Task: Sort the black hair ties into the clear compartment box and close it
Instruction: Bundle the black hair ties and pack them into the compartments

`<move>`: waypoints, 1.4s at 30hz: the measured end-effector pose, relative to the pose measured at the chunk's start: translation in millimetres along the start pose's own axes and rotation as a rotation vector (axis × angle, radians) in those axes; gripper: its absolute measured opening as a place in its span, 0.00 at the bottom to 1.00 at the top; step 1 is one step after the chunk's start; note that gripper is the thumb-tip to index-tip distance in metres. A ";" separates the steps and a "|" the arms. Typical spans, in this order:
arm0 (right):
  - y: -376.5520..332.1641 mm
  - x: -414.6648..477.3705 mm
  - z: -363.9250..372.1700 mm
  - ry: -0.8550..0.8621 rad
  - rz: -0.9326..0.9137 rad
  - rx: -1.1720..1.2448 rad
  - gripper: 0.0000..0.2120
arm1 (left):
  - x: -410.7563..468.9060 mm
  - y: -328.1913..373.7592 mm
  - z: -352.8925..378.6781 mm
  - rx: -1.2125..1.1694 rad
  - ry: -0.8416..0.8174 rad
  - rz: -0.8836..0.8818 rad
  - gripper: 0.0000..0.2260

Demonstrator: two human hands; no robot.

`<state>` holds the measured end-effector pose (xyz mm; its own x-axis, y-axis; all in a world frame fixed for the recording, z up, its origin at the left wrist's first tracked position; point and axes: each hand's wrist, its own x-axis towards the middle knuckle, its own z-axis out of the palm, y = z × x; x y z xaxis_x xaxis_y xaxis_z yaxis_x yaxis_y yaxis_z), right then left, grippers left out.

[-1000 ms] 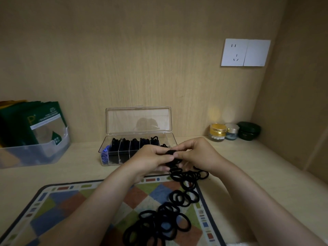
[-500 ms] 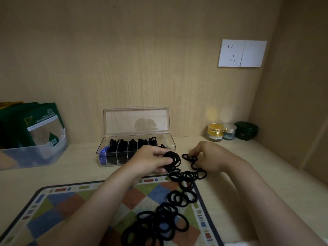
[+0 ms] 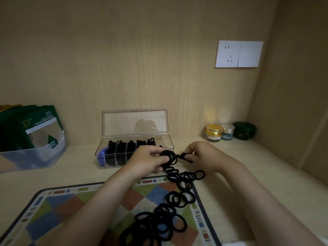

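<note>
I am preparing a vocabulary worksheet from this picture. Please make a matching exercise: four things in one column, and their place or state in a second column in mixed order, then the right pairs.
Things
1. clear compartment box
2. gold-lidded jar
3. green packets
4. left hand

Place or state
A. grips a bunch of black hair ties
B. stand in a translucent bin at the far left
C. lid open and upright
D. beside a silver-lidded jar, back right

Pairs: 1-C, 2-D, 3-B, 4-A

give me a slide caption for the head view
Left hand holds a bundle of black hair ties while right hand pinches one tie by the open compartment box
</note>
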<state>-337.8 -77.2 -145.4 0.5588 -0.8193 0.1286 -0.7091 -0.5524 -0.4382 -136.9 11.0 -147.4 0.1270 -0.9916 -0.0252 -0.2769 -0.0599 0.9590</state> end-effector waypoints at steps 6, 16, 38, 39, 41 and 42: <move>-10.0 -7.2 -5.4 -0.157 -0.050 0.720 0.10 | 2.0 -0.5 1.5 0.066 0.060 0.013 0.10; -28.6 -10.2 4.0 -0.231 0.007 0.717 0.09 | 1.1 1.2 5.3 -0.102 -0.061 -0.010 0.10; -43.8 -9.1 4.9 0.169 0.066 0.668 0.15 | -0.3 2.6 -9.3 -0.283 -0.106 0.076 0.13; -45.6 -10.5 3.5 0.109 0.055 0.692 0.14 | -0.5 3.2 -10.2 -0.287 -0.102 0.081 0.13; -49.5 -11.8 3.3 -0.012 0.035 0.791 0.11 | 0.3 3.9 -11.6 -0.286 -0.076 0.092 0.13; -51.2 -11.5 3.4 -0.048 0.040 0.835 0.10 | 0.6 4.1 -12.3 -0.283 -0.053 0.097 0.13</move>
<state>-306.4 -38.9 -127.5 0.5708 -0.8182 0.0690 -0.1876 -0.2118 -0.9591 -126.2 11.6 -140.0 0.0607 -0.9962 0.0629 -0.0082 0.0626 0.9980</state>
